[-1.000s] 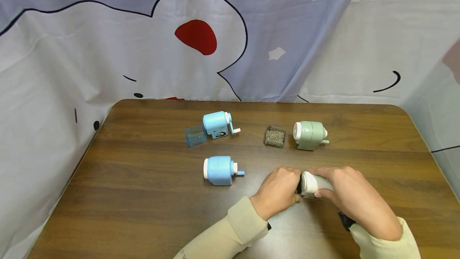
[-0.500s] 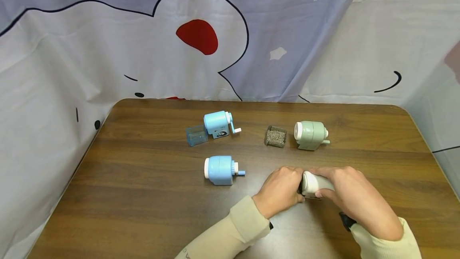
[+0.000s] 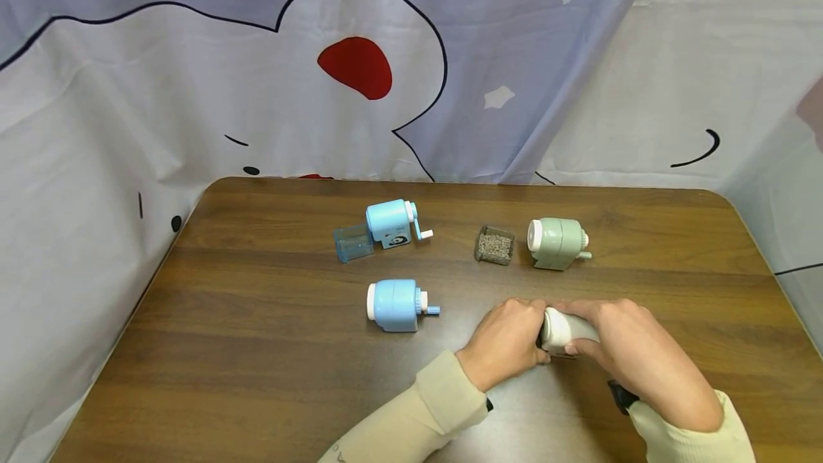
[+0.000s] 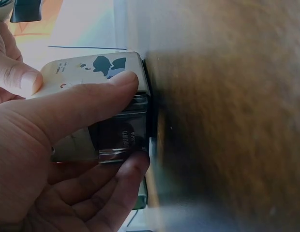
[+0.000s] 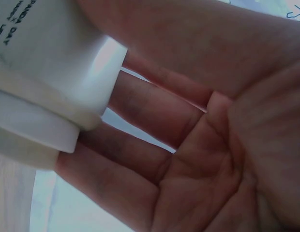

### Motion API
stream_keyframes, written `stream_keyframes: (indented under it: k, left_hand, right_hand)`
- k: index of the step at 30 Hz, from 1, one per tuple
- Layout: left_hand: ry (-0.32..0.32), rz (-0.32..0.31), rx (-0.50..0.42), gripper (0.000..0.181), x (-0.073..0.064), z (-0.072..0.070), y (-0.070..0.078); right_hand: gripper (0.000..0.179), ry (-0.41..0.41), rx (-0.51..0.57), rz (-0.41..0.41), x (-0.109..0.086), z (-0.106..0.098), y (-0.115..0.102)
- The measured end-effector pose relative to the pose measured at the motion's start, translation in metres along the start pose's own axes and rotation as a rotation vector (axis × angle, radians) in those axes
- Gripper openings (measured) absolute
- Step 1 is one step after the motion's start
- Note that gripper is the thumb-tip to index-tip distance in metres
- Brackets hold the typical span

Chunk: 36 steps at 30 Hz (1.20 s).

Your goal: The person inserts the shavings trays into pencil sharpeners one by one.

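A cream-white crank pencil sharpener [image 3: 562,329] with a panda print is held low over the table by my right hand [image 3: 633,338], its thumb on the near side and fingers round the far side. My left hand [image 3: 504,341] pinches the dark see-through shavings drawer [image 4: 122,131] at the sharpener's left end. In the left wrist view, the left thumb lies across the drawer's edge and the printed side, fingers opposite. The right wrist view has the sharpener's white body [image 5: 53,63] between thumb and fingers. The crank side is hidden.
Behind the hands stand a green sharpener [image 3: 558,243] and a drawer full of shavings [image 3: 495,245]. To the left are a blue sharpener [image 3: 395,304] and another light-blue sharpener [image 3: 388,221] beside its clear blue drawer [image 3: 353,243]. A printed curtain [image 3: 257,91] hangs behind the table.
My left hand has edged slightly right against the sharpener, and less of the dark drawer shows between them. The right hand keeps its grip; the other sharpeners stay put.
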State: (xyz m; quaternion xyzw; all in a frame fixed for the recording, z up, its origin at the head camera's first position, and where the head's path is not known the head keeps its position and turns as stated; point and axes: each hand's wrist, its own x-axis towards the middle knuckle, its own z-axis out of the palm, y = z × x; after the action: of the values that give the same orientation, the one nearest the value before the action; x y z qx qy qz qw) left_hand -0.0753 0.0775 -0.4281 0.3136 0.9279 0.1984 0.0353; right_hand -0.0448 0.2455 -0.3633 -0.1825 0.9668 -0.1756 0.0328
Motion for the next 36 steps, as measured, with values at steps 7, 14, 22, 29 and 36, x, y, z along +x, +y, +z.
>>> stream_keyframes:
  k: [7,14,22,29,36]
  left_hand:
    - [0.004,-0.003,0.004,0.052,0.001,0.000,0.001]
    - [0.011,0.003,0.006,0.055,0.000,0.001,0.002]
    - [0.000,-0.008,-0.028,0.056,-0.001,0.003,0.000]
    - [0.001,0.007,0.004,0.085,-0.010,-0.004,-0.002]
    - [0.009,0.085,0.006,0.087,-0.037,-0.045,-0.008]
  right_hand:
    - [0.047,0.006,0.000,-0.002,0.000,0.000,0.000]
    - [0.047,0.013,-0.004,-0.009,-0.001,0.001,0.001]
    - [0.048,0.028,-0.002,-0.013,-0.001,0.001,0.003]
    - [0.053,0.028,-0.022,-0.021,-0.003,0.002,0.004]
    - [0.065,0.061,-0.039,-0.059,-0.002,-0.018,0.007]
